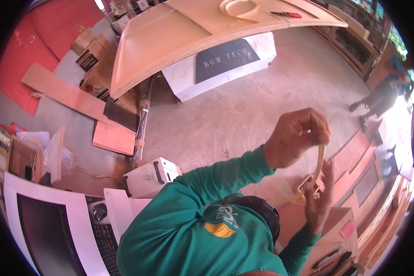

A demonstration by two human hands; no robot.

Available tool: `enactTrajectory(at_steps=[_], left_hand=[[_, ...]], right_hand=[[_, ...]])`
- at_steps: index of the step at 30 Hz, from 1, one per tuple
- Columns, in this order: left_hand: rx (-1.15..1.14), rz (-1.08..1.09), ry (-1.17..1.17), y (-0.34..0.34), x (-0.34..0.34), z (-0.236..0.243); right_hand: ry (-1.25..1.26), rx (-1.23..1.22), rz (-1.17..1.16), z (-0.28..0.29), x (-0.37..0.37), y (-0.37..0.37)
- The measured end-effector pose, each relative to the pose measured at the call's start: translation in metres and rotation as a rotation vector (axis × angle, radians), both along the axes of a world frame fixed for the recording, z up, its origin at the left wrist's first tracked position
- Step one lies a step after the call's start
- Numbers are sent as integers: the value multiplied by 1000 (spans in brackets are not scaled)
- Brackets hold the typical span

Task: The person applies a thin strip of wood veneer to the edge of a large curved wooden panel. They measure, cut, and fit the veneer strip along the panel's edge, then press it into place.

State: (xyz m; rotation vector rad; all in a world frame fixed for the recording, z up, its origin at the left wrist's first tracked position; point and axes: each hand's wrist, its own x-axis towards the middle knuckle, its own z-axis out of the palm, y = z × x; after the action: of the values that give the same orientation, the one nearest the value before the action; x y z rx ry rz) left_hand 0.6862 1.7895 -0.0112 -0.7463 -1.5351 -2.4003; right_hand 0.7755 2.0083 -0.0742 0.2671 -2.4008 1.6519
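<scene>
- On my feed, the left hand (pixel 296 135) pinches a pale strip (pixel 321 158).
- The strip bends between the 2 hands.
- The right hand (pixel 320 200) sits against it; I can't tell whether it grips.
- Farther out, I see a coiled band (pixel 244 19) on a tan panel (pixel 165 41).

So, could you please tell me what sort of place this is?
It looks like a workshop, probably for woodworking: there is a large wooden panel with a red-and-black hand tool lying on it, and a loose plank at the left.
</scene>
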Motion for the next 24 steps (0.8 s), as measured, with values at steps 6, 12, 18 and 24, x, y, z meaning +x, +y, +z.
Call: enactTrajectory(at_steps=[6,12,18,24], left_hand=[[180,341,-88,-86,33,11],[-232,354,-196,-131,30,-6],[-692,67,-88,-127,50,-70],[-766,178,-222,-201,52,-89]], right_hand=[[-127,-247,478,15,-22,-73],[-209,-406,587,34,-54,-134],[95,-944,420,94,-128,-174],[106,-1110,139,75,-196,-175]])
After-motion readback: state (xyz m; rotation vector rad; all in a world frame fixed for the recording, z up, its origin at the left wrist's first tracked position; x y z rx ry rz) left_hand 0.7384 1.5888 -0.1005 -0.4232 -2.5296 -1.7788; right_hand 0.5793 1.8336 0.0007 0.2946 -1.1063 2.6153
